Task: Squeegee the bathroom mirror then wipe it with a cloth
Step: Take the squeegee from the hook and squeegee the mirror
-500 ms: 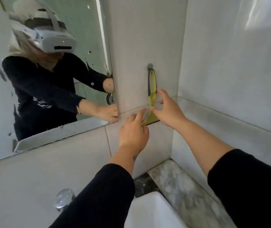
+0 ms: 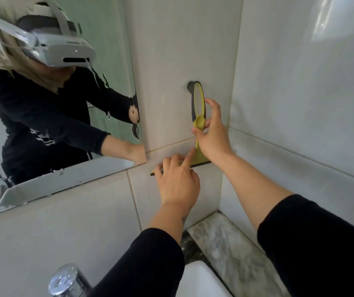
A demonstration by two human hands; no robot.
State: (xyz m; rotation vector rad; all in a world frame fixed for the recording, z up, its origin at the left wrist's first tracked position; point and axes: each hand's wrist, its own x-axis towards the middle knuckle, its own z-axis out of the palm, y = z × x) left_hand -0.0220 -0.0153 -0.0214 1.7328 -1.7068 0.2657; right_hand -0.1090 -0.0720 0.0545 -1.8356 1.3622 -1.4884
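Note:
A yellow and dark grey squeegee [image 2: 198,108] hangs by its looped handle from a dark hook [image 2: 191,85] on the tiled wall, blade down. My right hand [image 2: 211,133] pinches the handle's lower part between thumb and fingers. My left hand [image 2: 177,179] lies over the blade's left half, fingers spread, forefinger touching the neck. The mirror [image 2: 98,39] fills the upper left; white specks dot its lower edge. No cloth is in view.
A chrome tap [image 2: 68,279] sits at the bottom, left of a white basin rim [image 2: 195,275]. A marbled ledge [image 2: 225,247] runs into the corner where two glossy tiled walls [image 2: 300,103] meet.
My right hand has slid up the squeegee handle and closed around its lower part. My left hand stays on the blade. The view has moved closer and slightly right.

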